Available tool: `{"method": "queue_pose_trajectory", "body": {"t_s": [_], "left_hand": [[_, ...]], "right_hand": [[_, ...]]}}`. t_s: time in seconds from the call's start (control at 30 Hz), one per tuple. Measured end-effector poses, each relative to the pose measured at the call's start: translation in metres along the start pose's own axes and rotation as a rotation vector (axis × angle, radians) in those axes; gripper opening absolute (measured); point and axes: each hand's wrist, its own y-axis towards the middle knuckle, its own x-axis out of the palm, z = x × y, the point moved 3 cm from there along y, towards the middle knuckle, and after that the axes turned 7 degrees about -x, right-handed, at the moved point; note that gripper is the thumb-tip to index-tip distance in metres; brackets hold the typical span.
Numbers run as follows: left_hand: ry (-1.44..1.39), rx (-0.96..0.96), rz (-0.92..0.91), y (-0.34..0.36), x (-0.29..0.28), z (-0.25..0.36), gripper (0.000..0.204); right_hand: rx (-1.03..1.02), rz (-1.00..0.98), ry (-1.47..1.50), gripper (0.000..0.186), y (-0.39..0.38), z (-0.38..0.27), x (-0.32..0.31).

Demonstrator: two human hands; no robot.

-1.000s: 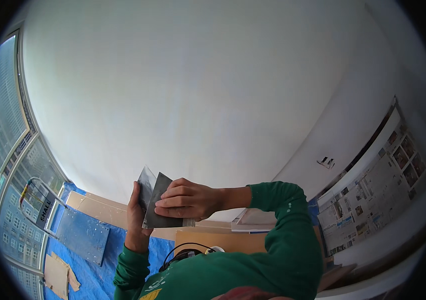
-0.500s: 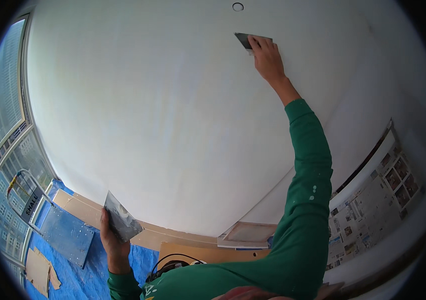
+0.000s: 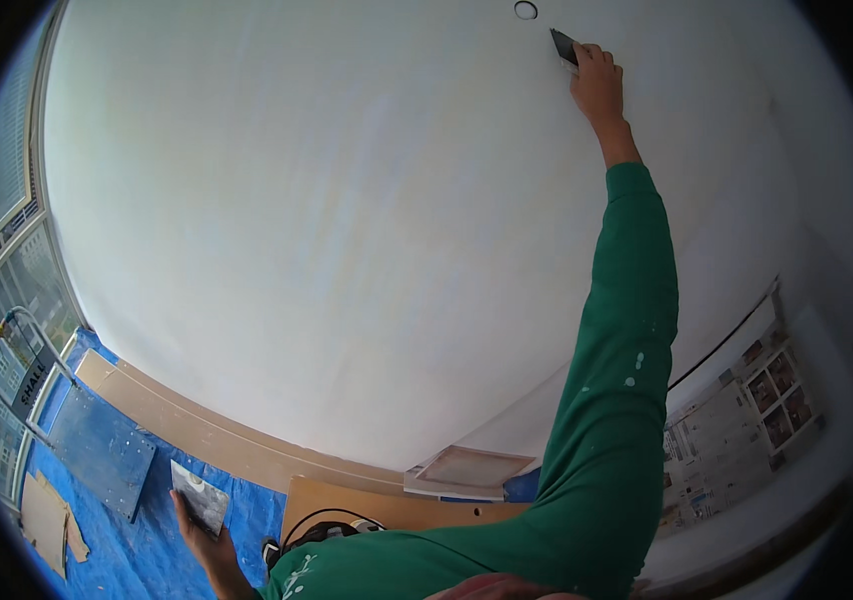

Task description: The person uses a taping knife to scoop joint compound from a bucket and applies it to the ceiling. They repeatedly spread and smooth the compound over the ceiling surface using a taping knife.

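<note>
High up, my right hand [image 3: 599, 84] grips a dark, flat-bladed plastering scraper [image 3: 566, 48] and rests it against the broad white wall [image 3: 327, 230], just below and right of a small round ring mark or hole [image 3: 526, 10]. A little pale paste shows at the blade's lower edge. Low on the left, my left hand [image 3: 209, 548] is closed on a flat, square metal plastering blade [image 3: 201, 498] smeared with whitish filler. It is away from the wall, above the blue sheeting. The green sleeve of my right arm carries white spots.
Left stands a paint-spattered blue platform [image 3: 102, 450] with a metal rail [image 3: 32, 325], by a window [image 3: 7, 270]. Blue sheeting [image 3: 147, 560] covers the floor, with torn cardboard [image 3: 45, 525] on it. A tan board [image 3: 307, 492] lies below me. Newspaper [image 3: 717, 450] covers a surface at right.
My right hand has slid the scraper up and right along the wall. My left hand has dropped lower and left with its blade. The view has shifted somewhat.
</note>
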Motion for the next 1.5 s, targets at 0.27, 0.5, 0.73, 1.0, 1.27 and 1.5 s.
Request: {"method": "queue_pose_trajectory", "body": {"t_s": [0.27,0.5,0.73,1.0,1.27,1.5], "left_hand": [[0.138,0.018,-0.078,0.032,0.039,-0.001,0.052],[0.073,-0.113,-0.071,0.046,0.034,0.005,0.05],[0.113,-0.009,-0.022,0.039,-0.001,0.002,0.05],[-0.032,-0.009,0.0,0.026,-0.038,0.038,0.051],[0.083,0.257,0.151,0.022,-0.071,0.043,0.047],[-0.172,-0.118,0.177,0.019,-0.04,0.043,0.049]], "right_hand": [[-0.004,-0.028,0.12,0.06,-0.1,-0.098,0.005],[-0.011,-0.125,0.268,0.069,-0.169,-0.163,0.01],[-0.11,-0.275,0.315,0.06,-0.236,-0.231,0.008],[-0.106,0.066,0.359,0.047,-0.109,-0.195,-0.043],[-0.016,0.127,0.082,0.039,0.046,-0.105,-0.012],[0.079,0.019,-0.02,0.043,0.071,-0.109,0.004]]}}
